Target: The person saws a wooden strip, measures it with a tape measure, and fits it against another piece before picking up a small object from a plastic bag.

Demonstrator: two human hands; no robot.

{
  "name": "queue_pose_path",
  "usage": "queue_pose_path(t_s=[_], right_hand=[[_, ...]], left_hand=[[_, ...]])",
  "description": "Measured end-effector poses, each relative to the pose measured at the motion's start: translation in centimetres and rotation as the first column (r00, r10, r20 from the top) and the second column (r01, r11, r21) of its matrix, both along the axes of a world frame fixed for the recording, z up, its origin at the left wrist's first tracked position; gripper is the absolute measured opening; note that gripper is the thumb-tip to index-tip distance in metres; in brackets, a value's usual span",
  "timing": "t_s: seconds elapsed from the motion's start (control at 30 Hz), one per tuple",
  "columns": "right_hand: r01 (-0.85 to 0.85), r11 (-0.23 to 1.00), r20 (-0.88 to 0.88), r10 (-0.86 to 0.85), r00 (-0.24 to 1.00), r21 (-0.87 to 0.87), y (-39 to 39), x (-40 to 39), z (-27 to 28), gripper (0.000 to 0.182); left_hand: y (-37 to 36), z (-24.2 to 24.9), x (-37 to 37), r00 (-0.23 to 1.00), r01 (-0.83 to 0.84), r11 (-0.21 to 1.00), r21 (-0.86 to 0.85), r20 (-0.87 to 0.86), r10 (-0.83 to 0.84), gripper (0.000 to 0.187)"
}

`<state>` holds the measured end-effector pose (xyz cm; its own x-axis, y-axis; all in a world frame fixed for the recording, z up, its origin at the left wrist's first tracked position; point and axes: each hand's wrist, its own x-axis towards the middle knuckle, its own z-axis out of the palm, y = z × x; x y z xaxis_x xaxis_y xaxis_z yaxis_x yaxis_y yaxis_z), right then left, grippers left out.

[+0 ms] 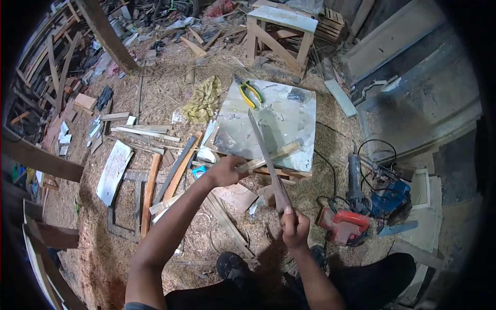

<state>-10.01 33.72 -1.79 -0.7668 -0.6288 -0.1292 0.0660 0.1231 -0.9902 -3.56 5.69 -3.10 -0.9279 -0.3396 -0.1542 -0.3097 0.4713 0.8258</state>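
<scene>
My left hand grips a thin wooden strip that lies across the near edge of a low metal-topped table. My right hand holds the handle of a long flat file, whose blade slants up and away over the strip and the table top. The blade crosses the strip near the table's front edge. Yellow-handled pliers lie at the far left corner of the table top.
Power tools, a red one and a blue one, lie with cables to the right. A wooden stool stands beyond the table. Planks and offcuts are scattered left on sawdust, with a yellow rag.
</scene>
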Motion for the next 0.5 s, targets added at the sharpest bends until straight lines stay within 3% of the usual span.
queue_pose_path(t_s=[0.1, 0.2, 0.23, 0.33, 0.37, 0.5], right_hand=[[0.008, 0.999, -0.156, -0.003, 0.988, 0.032, -0.5, -0.5, 0.0, 0.045], [-0.031, 0.999, -0.117, 0.035, 0.993, 0.042, -1.8, -1.4, 0.0, 0.048], [-0.046, 0.998, -0.076, 0.049, 0.996, 0.042, -2.3, -1.6, 0.0, 0.049], [-0.087, 0.994, -0.024, 0.089, 0.996, 0.059, -3.5, -2.5, 1.1, 0.052], [-0.082, 0.995, 0.034, 0.08, 0.996, 0.051, -3.3, -2.6, 0.6, 0.051], [-0.051, 0.987, -0.074, 0.063, 0.995, 0.154, 1.0, 0.3, 2.1, 0.05]], left_hand=[[-0.9, 2.4, 1.5, 0.927, -0.016, 0.981, 0.196, 0.37, -0.059, 0.062], [-1.2, 1.6, 3.3, 0.948, -0.071, 0.996, -0.053, 0.308, 0.084, 0.075], [-1.4, 1.8, 3.0, 0.912, -0.106, 0.994, -0.028, 0.396, 0.108, 0.086], [-2.3, 2.8, 1.9, 0.817, -0.084, 0.973, -0.214, 0.544, 0.19, 0.09], [-2.3, 2.6, 1.7, 0.833, -0.126, 0.966, -0.225, 0.505, 0.226, 0.092], [-2.1, 4.7, 1.4, 0.83, -0.083, 0.976, -0.202, 0.527, 0.18, 0.096]])
